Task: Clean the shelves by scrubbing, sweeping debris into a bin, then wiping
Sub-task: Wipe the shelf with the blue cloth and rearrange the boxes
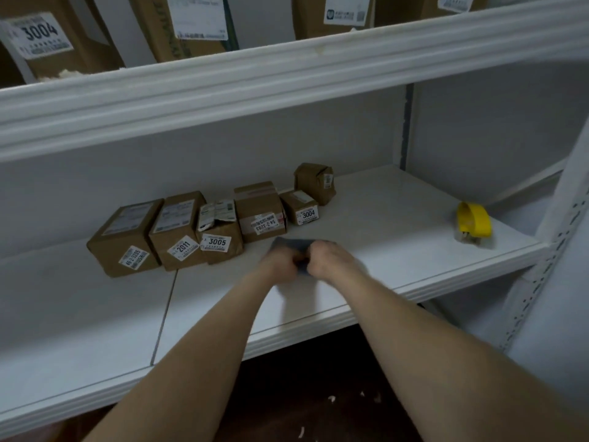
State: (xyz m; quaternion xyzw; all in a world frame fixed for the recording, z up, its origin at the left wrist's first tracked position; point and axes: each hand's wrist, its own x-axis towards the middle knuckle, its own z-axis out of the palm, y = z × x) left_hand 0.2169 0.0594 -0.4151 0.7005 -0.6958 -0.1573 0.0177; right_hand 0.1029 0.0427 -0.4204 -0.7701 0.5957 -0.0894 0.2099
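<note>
A grey-blue cloth (294, 244) lies bunched on the white middle shelf (398, 237). Both my hands grip it, side by side and touching. My left hand (280, 266) holds its left part with curled fingers. My right hand (328, 261) holds its right part. Most of the cloth is hidden behind my hands, and the picture there is blurred. Just beyond the cloth stands a row of brown parcels.
Several labelled cardboard parcels (178, 229) line the shelf's back left. A yellow tape dispenser (474, 223) sits at the shelf's right end. Larger boxes (47, 39) fill the upper shelf. White scraps (331, 399) lie on the dark floor below. A perforated upright post (548, 266) stands at right.
</note>
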